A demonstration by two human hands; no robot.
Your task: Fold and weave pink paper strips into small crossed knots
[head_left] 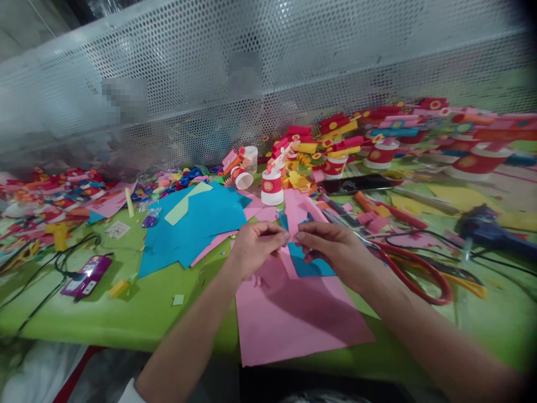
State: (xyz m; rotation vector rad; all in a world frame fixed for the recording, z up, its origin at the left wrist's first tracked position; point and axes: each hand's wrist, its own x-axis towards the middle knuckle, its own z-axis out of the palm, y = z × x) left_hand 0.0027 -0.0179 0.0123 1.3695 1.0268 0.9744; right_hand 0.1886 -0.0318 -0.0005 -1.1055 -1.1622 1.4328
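Note:
My left hand (259,249) is closed in a pinch at the left edge of a narrow pink paper strip (291,215). Opposite it, my right hand (329,246) pinches the strip's right edge with thumb and forefinger. The fingertips nearly meet, and they partly hide the paper between them. Beneath both hands lies a large pink sheet (302,330) that reaches over the table's front edge. A small blue paper piece (308,264) rests partly under the right hand. Just beyond the hands stands an upside-down white paper cup (272,197) with a red band.
Blue sheets (197,218) lie left on the green table (168,319). Red-handled scissors (423,285) and a dark blue glue gun (495,232) with cables are at right. A purple device (87,277) sits at left. Decorated cups (381,154) line the perforated metal panel (289,50).

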